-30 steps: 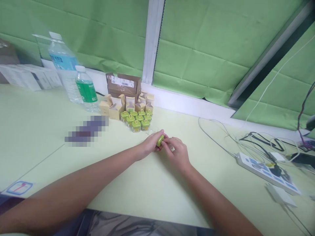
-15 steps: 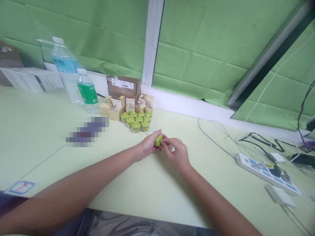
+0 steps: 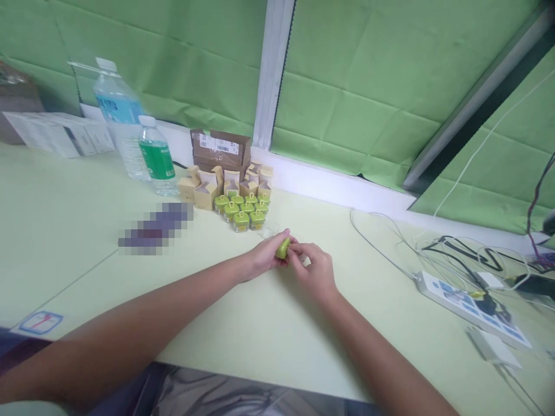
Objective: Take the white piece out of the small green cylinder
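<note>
My left hand [image 3: 261,257] is closed around a small green lid [image 3: 282,248], glossy and rounded, held just above the table. From the other side my right hand [image 3: 317,270] pinches with thumb and forefinger at the lid's edge; what lies between those fingertips is hidden. A thin clear plastic piece [image 3: 270,229] rests on the table just beyond my left hand. Farther back stand several small clear jars with green lids [image 3: 241,221], grouped in rows, each lid topped by a pale loop.
Behind the jars are several opened small cartons [image 3: 206,193] and a brown cardboard box [image 3: 221,151]. Two water bottles [image 3: 158,162] stand left of them. A blurred-out dark object [image 3: 156,228] lies on the left. At right are a power strip [image 3: 472,309] and tangled cables [image 3: 455,248].
The green lid has turned in my left hand, so its pale loop no longer shows. Both hands stay together in nearly the same place; the view has shifted slightly.
</note>
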Demonstrator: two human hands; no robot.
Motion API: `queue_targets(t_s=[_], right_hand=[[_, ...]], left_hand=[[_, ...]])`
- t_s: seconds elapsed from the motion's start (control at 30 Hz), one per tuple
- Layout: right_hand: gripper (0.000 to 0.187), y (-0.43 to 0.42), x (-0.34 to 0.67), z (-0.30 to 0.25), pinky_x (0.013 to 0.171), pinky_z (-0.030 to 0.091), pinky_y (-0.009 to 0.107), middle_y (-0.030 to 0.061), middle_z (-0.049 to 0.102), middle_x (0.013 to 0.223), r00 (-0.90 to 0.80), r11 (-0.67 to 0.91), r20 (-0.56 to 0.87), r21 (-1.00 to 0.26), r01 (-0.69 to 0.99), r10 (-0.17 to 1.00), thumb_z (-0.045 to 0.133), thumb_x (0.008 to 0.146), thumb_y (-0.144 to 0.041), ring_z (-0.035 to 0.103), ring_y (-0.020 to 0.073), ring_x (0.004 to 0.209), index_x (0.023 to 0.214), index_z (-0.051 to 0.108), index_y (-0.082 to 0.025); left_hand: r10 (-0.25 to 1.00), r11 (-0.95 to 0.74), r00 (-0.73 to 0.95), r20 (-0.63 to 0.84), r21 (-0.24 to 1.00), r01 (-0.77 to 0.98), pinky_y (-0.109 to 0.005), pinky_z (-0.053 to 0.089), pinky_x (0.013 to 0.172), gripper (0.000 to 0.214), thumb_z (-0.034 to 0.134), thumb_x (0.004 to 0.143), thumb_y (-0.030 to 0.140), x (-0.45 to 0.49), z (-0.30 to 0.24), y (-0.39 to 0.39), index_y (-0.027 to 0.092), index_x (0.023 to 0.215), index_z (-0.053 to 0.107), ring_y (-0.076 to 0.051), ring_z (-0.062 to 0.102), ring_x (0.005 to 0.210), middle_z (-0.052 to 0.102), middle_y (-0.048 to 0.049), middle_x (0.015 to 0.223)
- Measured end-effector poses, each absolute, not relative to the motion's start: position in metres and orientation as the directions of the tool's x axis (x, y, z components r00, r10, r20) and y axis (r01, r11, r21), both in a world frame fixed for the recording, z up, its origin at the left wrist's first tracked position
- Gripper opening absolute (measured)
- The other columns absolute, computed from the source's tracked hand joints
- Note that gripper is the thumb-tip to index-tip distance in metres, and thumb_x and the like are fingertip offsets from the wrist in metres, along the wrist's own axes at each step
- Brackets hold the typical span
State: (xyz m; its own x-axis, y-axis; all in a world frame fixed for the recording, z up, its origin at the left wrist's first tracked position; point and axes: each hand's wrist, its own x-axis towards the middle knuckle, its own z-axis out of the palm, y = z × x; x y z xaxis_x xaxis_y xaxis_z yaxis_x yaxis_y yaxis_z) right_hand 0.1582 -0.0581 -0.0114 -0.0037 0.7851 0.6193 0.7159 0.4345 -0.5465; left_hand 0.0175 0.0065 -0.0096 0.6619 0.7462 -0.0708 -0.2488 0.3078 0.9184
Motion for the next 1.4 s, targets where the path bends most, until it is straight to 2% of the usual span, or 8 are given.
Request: queue_targets(t_s=[0.17, 0.27, 0.33, 0.73, 0.93, 1.13, 1.27, 1.4], right_hand=[[0.018, -0.056, 0.166, -0.004, 0.079, 0.054, 0.035, 0.0042, 0.075, 0.092, 0.173, 0.373, 0.564, -0.715, 0.591, 0.807, 0.057, 0.089, -0.032, 0.069, 0.0208, 0.084, 0.093, 0.072, -0.023], [0.022, -0.052, 0.174, -0.001, 0.081, 0.055, 0.035, 0.0063, 0.074, 0.093, 0.292, 0.338, 0.505, -0.815, 0.471, 0.812, 0.059, 0.088, -0.038, 0.069, 0.0206, 0.086, 0.093, 0.070, -0.020], [0.023, -0.049, 0.179, -0.002, 0.082, 0.055, 0.036, 0.0074, 0.074, 0.093, 0.314, 0.327, 0.472, -0.848, 0.418, 0.824, 0.061, 0.087, -0.039, 0.069, 0.0209, 0.085, 0.092, 0.070, -0.019], [0.019, -0.063, 0.172, 0.021, 0.075, 0.057, 0.033, 0.0059, 0.075, 0.090, 0.173, 0.314, 0.413, -0.853, 0.417, 0.894, 0.063, 0.085, -0.034, 0.070, 0.0200, 0.080, 0.092, 0.073, -0.020], [0.024, -0.065, 0.171, 0.024, 0.078, 0.057, 0.036, 0.0074, 0.075, 0.091, 0.159, 0.277, 0.356, -0.884, 0.378, 0.921, 0.061, 0.086, -0.038, 0.070, 0.0220, 0.083, 0.091, 0.073, -0.019], [0.039, -0.064, 0.163, 0.023, 0.071, 0.057, 0.032, 0.0090, 0.071, 0.105, 0.079, 0.249, 0.271, -0.944, 0.217, 0.959, 0.068, 0.081, -0.042, 0.069, 0.0202, 0.083, 0.112, 0.063, -0.019], [0.034, -0.064, 0.162, 0.026, 0.071, 0.057, 0.031, 0.0066, 0.070, 0.095, 0.018, 0.258, 0.268, -0.943, 0.211, 0.963, 0.063, 0.082, -0.040, 0.067, 0.0196, 0.083, 0.109, 0.063, -0.018], [0.028, -0.079, 0.178, 0.044, 0.065, 0.054, 0.030, 0.0031, 0.068, 0.088, 0.208, 0.238, 0.344, -0.882, 0.407, 0.916, 0.060, 0.082, -0.032, 0.064, 0.0162, 0.070, 0.107, 0.065, -0.020]], left_hand=[[0.816, 0.204, 0.577, 0.022, 0.924, -0.323, -0.030, 0.048, 0.071, 0.052, 0.051, 0.085, 0.067, 0.015, -0.007, 0.017, 0.019, 0.101, 0.062, -0.021, 0.060, 0.090, 0.064, -0.0072, 0.097], [0.906, 0.022, 0.412, 0.099, 0.960, -0.279, -0.031, 0.049, 0.075, 0.042, 0.063, 0.082, 0.056, 0.011, -0.002, 0.022, 0.018, 0.098, 0.063, -0.020, 0.061, 0.093, 0.064, -0.0077, 0.105], [0.890, -0.043, 0.435, 0.135, 0.976, -0.215, -0.033, 0.050, 0.079, 0.033, 0.071, 0.078, 0.046, 0.011, -0.001, 0.022, 0.016, 0.092, 0.065, -0.020, 0.062, 0.092, 0.066, -0.0079, 0.104], [0.825, -0.117, 0.514, 0.234, 0.962, -0.248, -0.032, 0.053, 0.072, 0.030, 0.076, 0.075, 0.038, 0.015, 0.010, 0.005, 0.015, 0.089, 0.063, -0.016, 0.065, 0.073, 0.067, -0.0038, 0.083], [0.804, -0.198, 0.543, 0.242, 0.970, -0.138, -0.030, 0.049, 0.071, 0.021, 0.074, 0.076, 0.031, 0.012, 0.003, 0.007, 0.014, 0.084, 0.064, -0.015, 0.062, 0.073, 0.065, -0.0031, 0.077], [0.782, -0.287, 0.550, 0.292, 0.953, -0.098, -0.027, 0.044, 0.066, 0.019, 0.065, 0.083, 0.033, 0.012, 0.005, -0.003, 0.016, 0.079, 0.057, -0.014, 0.056, 0.071, 0.058, -0.0004, 0.074], [0.779, -0.424, 0.540, 0.319, 0.902, 0.078, -0.025, 0.037, 0.059, 0.018, 0.057, 0.087, 0.034, 0.010, 0.020, -0.016, 0.018, 0.079, 0.053, -0.013, 0.051, 0.066, 0.055, 0.0013, 0.071], [0.762, -0.582, 0.534, 0.366, 0.749, 0.317, -0.026, 0.034, 0.059, 0.011, 0.054, 0.085, 0.028, 0.002, 0.049, -0.033, 0.019, 0.080, 0.052, -0.014, 0.050, 0.067, 0.057, 0.0015, 0.074]])
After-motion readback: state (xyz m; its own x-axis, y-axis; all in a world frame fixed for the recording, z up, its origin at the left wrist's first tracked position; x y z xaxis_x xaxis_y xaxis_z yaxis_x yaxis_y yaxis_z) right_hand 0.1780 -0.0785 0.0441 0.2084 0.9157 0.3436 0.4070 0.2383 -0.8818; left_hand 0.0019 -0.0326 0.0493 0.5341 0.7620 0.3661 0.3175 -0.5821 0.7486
